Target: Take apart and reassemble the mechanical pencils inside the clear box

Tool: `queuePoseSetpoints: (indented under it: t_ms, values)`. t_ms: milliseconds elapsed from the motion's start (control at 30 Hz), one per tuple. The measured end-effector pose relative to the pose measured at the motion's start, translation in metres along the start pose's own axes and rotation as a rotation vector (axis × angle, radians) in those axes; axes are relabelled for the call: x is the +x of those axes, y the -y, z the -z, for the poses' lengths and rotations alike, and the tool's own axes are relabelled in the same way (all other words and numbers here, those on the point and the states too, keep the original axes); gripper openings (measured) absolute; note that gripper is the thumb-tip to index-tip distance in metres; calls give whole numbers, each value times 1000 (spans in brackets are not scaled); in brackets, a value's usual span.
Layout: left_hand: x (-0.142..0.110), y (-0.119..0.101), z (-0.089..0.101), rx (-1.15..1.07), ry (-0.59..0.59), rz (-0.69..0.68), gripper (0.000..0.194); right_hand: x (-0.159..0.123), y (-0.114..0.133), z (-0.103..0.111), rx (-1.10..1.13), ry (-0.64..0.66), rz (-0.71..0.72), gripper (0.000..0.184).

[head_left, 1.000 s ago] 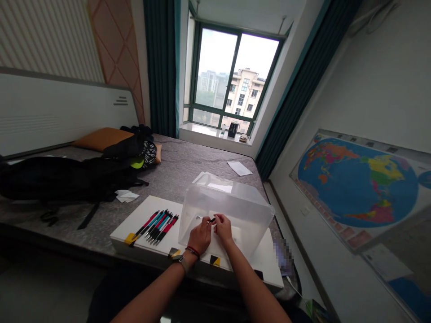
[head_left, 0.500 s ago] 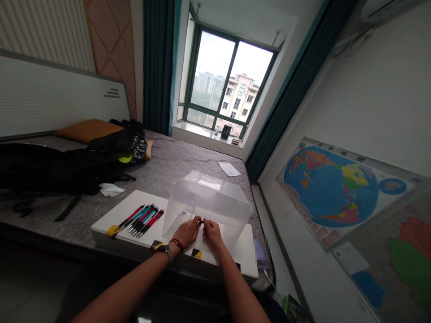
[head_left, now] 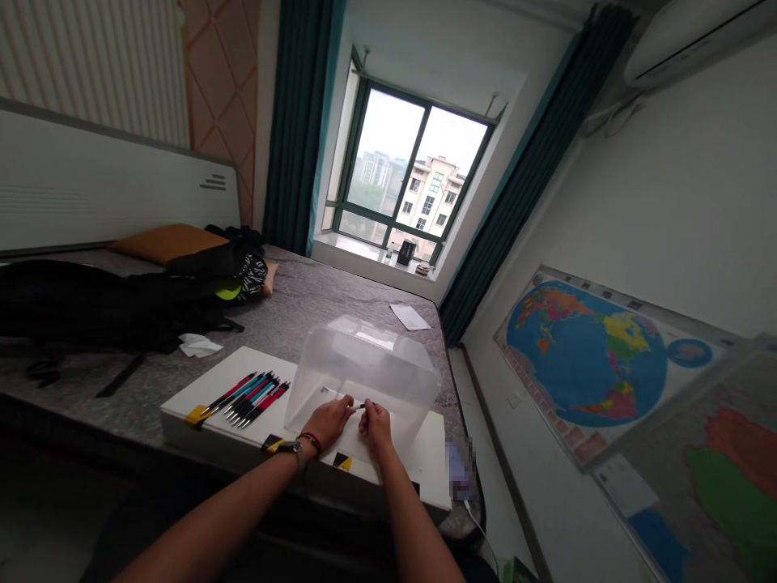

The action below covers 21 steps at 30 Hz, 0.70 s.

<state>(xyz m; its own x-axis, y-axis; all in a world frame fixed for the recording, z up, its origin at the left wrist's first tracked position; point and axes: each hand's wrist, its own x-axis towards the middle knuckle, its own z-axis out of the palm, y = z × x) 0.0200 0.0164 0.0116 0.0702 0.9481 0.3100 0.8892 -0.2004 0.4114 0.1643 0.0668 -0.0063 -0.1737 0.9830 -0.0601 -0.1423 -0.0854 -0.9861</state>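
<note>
Between the fingertips of both hands is a thin, small pen part [head_left: 363,406], dark toward the right and pale toward the left; its exact shape is too small to make out. My left hand [head_left: 329,421], with a watch and red band at the wrist, pinches its left end. The right end is in the closed fingers of my right hand [head_left: 376,427]. Both hands are at the open front of a clear plastic bin [head_left: 364,356] lying on its side. To the left, several click pens [head_left: 258,398] in red, blue and black lie in a row on a white board [head_left: 218,368].
Small bits [head_left: 328,392] lie inside the bin. Yellow-black tape [head_left: 341,461] marks the board's front edge. Behind are a grey mattress [head_left: 321,283], a crumpled tissue [head_left: 199,346], a black bag [head_left: 103,308] and a paper sheet [head_left: 410,317]. A cable [head_left: 482,530] hangs at the right.
My hands have drawn slightly apart, and more of the thin part shows between them. The camera view has shifted a little.
</note>
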Motion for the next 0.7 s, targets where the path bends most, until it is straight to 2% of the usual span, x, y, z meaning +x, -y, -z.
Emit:
queuePoseSetpoints:
  t_ms: [200,433,700]
  values:
    - [0,-3,3,57,68,26,37,-1,1,1,-37,33,33,35]
    - [-3,-2,3,69,69,-26,40,-2,3,0,-165,44,49,45]
    - [-3,-5,6,31,62,5,35,-3,4,3,-17,103,42,36]
